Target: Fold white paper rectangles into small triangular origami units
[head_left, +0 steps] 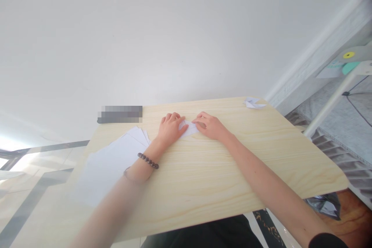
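Observation:
A small piece of folded white paper (189, 128) lies on the wooden table, between my two hands. My left hand (171, 128), with a dark bead bracelet (148, 160) at its wrist, grips the paper's left side between thumb and fingers. At the other side, my right hand (211, 127) has its fingertips and thumb closed on the paper's right edge. Parts of the paper are hidden under the fingers. Several loose white sheets (116, 155) lie to the left, partly beneath my left forearm.
A folded white paper piece (253, 103) sits at the far right corner of the table (186, 193). At the back left is a dark, blurred-out object (120, 114). A wall (174, 38) rises behind the table, and a white metal stand (331, 100) is on the right.

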{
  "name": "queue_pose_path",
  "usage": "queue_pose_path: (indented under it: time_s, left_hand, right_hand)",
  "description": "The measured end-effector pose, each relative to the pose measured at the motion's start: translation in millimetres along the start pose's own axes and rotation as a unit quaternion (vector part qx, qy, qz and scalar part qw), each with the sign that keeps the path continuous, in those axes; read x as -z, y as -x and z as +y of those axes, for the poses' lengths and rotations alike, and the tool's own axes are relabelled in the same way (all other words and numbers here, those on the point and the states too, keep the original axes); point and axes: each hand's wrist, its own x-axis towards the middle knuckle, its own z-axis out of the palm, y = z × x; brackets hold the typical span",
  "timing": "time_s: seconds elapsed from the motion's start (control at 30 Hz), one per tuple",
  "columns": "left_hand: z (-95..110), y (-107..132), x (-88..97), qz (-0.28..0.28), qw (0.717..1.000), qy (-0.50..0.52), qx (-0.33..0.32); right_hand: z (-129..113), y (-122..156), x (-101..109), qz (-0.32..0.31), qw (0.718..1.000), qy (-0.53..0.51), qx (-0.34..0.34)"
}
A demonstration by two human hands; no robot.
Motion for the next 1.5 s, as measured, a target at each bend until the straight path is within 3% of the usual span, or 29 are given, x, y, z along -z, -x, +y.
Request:
queue_pose_path:
  time_s: [0.27,0.57,0.87,1.1,1.23,1.5]
  left_hand:
    - [-8,-5,-9.0,0.005,0.992,0.113,0.050]
    - [-7,-6,0.8,-0.033,0.970,0.236,0.048]
    - [-3,-3,8.7,-0.059,0.953,0.294,0.034]
    - [-4,-1,12.2,-0.069,0.939,0.323,0.097]
    - [-9,-1,13.1,-0.070,0.939,0.322,0.101]
    - [-7,0,13.2,-0.088,0.934,0.334,0.091]
  right_hand:
    - [-4,-2,-6,-0.008,0.999,0.038,-0.030]
    - [-9,-3,-2,-0.002,0.997,-0.080,0.005]
    - [-16,-5,-4,-0.021,0.992,-0.126,0.015]
    - [-12,-6,4,-0.050,0.980,-0.193,-0.016]
    - [-8,-5,11,-0.070,0.971,-0.220,-0.053]
    - [-9,-3,9,-0.076,0.974,-0.206,-0.057]
